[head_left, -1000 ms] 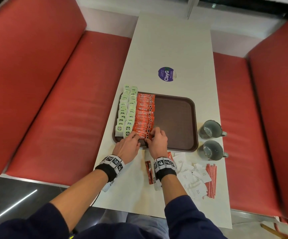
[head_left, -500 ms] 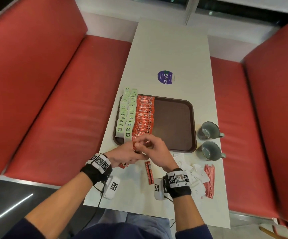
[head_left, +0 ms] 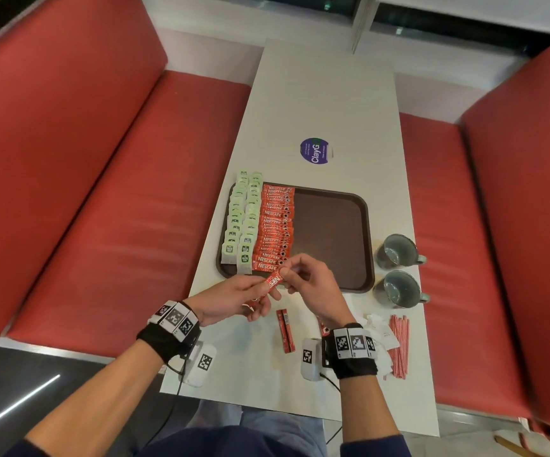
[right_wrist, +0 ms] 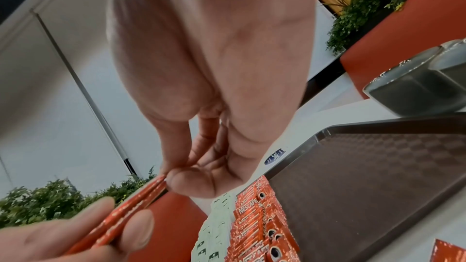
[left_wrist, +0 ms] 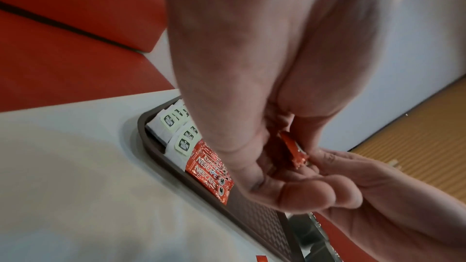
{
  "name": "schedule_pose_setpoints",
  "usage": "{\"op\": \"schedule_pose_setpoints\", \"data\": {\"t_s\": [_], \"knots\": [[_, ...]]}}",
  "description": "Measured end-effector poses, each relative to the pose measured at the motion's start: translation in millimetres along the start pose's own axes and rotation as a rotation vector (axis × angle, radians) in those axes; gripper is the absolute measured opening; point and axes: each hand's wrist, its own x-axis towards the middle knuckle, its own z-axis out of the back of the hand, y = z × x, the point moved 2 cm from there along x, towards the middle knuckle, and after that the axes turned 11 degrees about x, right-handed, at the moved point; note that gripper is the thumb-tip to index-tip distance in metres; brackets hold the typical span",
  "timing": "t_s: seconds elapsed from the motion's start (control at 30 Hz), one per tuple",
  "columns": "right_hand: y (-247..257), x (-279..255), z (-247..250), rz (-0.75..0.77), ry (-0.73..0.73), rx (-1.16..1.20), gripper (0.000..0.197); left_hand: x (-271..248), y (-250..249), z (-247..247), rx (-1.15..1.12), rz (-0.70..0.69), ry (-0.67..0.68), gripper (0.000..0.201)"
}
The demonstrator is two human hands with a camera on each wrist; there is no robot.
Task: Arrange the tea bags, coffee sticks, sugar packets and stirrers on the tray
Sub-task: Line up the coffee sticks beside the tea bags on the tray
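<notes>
A brown tray [head_left: 333, 235] lies on the white table, with two rows of green tea bags [head_left: 242, 219] at its left and a row of red coffee sticks [head_left: 275, 222] beside them. Just before the tray's near edge, both hands hold red coffee sticks [head_left: 272, 281] above the table. My left hand [head_left: 234, 301] grips their lower part [right_wrist: 118, 220]; my right hand [head_left: 303, 282] pinches their upper end [left_wrist: 295, 150] between thumb and forefinger. Loose coffee sticks [head_left: 285, 329], white sugar packets [head_left: 379, 328] and red-striped stirrers [head_left: 398, 346] lie on the table near me.
Two grey mugs [head_left: 397, 250] stand right of the tray. A round purple sticker [head_left: 314, 150] lies beyond it. Red bench seats [head_left: 102, 192] flank the table. The tray's right half [right_wrist: 365, 176] is bare.
Both hands have drawn back from the row of sticks on the tray and risen. They now hold coffee sticks together in the air before the tray's near edge.
</notes>
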Motion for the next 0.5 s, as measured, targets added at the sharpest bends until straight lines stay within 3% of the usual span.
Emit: {"op": "schedule_pose_setpoints", "data": {"t_s": [0.17, 0.27, 0.4, 0.5], "knots": [[-0.3, -0.1, -2.9, 0.026, -0.064, 0.032, 0.002, 2.3, -3.0, 0.8, 0.088, -0.052, -0.025, 0.032], [0.3, -1.5, -6.9, 0.01, -0.071, 0.11, 0.011, 4.6, -5.6, -2.3, 0.084, -0.084, -0.087, 0.025], [-3.6, -2.6, -10.5, -0.036, -0.01, 0.088, 0.018, 7.8, -9.5, -10.5, 0.068, -0.12, -0.145, 0.027], [-2.6, -4.0, -6.8, -0.05, -0.041, 0.07, 0.018, 9.0, -8.2, -9.1, 0.103, -0.115, -0.168, 0.027]]}}
